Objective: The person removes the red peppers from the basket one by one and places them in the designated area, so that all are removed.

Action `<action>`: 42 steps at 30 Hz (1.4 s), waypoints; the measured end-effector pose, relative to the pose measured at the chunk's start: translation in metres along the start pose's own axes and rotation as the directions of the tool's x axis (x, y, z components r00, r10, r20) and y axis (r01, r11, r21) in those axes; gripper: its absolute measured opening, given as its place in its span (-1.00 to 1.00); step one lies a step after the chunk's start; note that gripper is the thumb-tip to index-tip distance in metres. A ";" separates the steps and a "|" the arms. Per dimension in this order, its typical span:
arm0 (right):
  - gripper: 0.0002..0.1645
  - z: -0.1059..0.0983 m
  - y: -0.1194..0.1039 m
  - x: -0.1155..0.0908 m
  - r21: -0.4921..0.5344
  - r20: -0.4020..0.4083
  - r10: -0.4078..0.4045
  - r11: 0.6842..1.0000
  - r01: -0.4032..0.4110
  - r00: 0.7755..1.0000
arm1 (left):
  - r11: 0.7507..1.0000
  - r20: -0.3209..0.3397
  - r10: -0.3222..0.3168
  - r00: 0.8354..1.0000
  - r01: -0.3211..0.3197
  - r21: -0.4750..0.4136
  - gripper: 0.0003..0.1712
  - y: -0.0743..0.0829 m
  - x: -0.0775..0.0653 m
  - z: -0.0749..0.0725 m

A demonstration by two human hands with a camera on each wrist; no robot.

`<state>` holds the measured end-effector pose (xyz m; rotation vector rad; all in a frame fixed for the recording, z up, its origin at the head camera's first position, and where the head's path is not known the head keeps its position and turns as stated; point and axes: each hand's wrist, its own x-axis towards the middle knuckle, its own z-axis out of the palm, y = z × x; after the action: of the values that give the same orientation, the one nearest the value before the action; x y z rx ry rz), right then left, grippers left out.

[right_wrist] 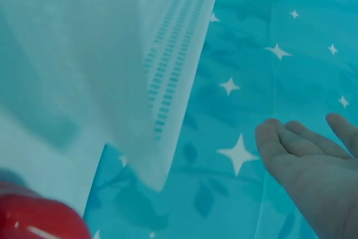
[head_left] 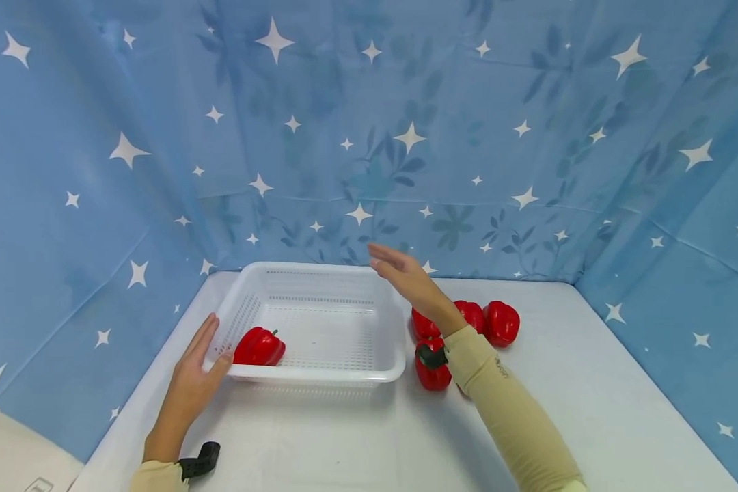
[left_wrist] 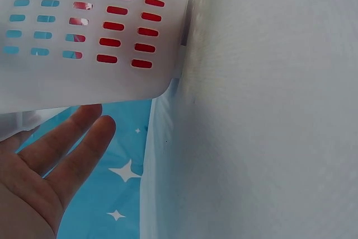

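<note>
A white plastic basket [head_left: 320,374] stands on the table, and one red bell pepper [head_left: 260,347] lies in its front left corner. At that corner is my left hand [head_left: 187,386], its fingers extended along the outside and its thumb close to the rim. In the left wrist view, red shows through the slots of the basket wall [left_wrist: 120,76] above the fingers. My right hand [head_left: 408,280] is raised over the basket's back right corner, fingers straight and holding nothing. In the right wrist view that hand [right_wrist: 313,166] appears apart from the basket [right_wrist: 184,54].
Several red bell peppers [head_left: 501,324] are grouped on the white table [head_left: 566,369] right of the basket, partly hidden by my right forearm. A blue curtain [head_left: 320,157] with white stars hangs behind the table and along both sides.
</note>
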<state>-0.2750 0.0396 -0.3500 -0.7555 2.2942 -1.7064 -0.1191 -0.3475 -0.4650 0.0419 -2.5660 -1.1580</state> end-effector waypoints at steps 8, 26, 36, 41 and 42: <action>-0.27 0.018 -0.013 0.012 -0.029 0.030 -0.039 0.999 0.039 0.999 | 1.000 -0.003 -0.002 1.000 0.002 0.000 -0.11 -0.001 0.002 0.001; -0.30 0.066 -0.018 0.042 -0.148 0.303 -0.060 0.983 0.110 0.951 | 1.000 0.000 0.003 1.000 -0.003 0.002 -0.11 0.000 0.001 -0.001; -0.31 0.085 -0.017 0.052 -0.214 0.424 -0.036 0.967 0.138 0.905 | 1.000 0.001 -0.002 1.000 0.002 -0.020 -0.12 -0.001 0.003 0.001; -0.31 0.096 -0.014 0.062 -0.241 0.461 -0.004 0.962 0.129 0.888 | 1.000 -0.002 -0.003 1.000 0.003 -0.019 -0.11 -0.001 0.003 0.000; -0.31 0.099 -0.013 0.063 -0.247 0.469 0.005 0.961 0.126 0.883 | 1.000 -0.003 -0.003 1.000 0.003 -0.018 -0.11 -0.001 0.002 0.000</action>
<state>-0.2819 -0.0780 -0.3602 -1.1589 2.1852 -1.0737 -0.1214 -0.3491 -0.4651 0.0431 -2.5539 -1.1809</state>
